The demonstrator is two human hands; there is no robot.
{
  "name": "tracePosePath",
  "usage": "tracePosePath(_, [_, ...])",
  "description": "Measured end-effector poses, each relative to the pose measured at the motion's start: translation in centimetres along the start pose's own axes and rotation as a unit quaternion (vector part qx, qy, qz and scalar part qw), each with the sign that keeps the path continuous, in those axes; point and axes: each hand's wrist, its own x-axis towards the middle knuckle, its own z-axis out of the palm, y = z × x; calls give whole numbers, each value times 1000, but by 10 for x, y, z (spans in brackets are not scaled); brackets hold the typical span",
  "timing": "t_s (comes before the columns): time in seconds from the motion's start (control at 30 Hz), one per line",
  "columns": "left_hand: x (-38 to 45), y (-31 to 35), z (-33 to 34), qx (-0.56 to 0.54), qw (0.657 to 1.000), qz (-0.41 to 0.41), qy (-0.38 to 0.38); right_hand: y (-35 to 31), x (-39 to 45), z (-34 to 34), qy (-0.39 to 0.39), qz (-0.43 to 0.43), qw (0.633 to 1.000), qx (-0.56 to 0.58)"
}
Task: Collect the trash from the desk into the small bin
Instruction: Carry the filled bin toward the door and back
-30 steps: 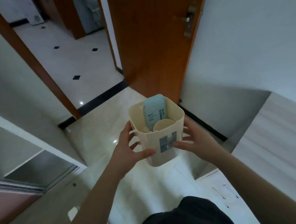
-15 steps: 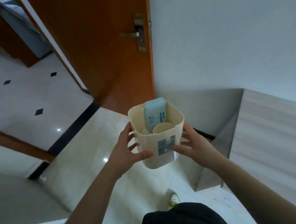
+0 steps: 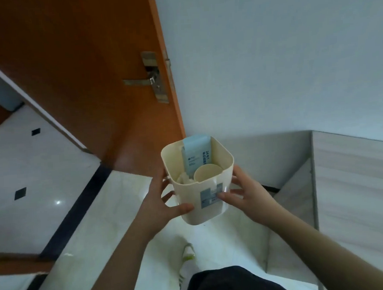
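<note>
1. Door [image 3: 80, 68]: orange wood, from 9 to 12 o'clock, its handle [image 3: 146, 80] at about 11. The wall [image 3: 270, 50] fills 12 to 3, and a pale wood-grain top [image 3: 357, 190], probably the desk, sits at 3 to 4.
2. Bin [image 3: 200, 189]: a small cream tub near centre, held in the air over the floor [image 3: 100, 217] and roughly upright. It looks like stiff thin plastic, light, with smooth sides that could slip, so a grip on opposite walls below the rim suits it.
3. Left hand [image 3: 160, 202]: at 9 o'clock of the bin, fingers spread on its side wall and thumb across the front.
4. Right hand [image 3: 245, 193]: at 3 o'clock, fingers curled around the far side, thumb on the label [image 3: 209, 198].
5. Packet [image 3: 195, 155]: pale blue, soft-looking, standing against the back wall inside.
6. Cup [image 3: 206, 172]: a cream cup inside, in front of the packet, beside crumpled tissue [image 3: 183, 179].
</note>
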Motion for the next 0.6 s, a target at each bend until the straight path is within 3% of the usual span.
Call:
tracePosePath(0.3, [126,21,-37,3,986,46,-163,-16,63,-1,141,54,989,6])
tracePosePath(0.6, [216,60,52,18,949,101,-298,9,49,-62,305,106,946,39])
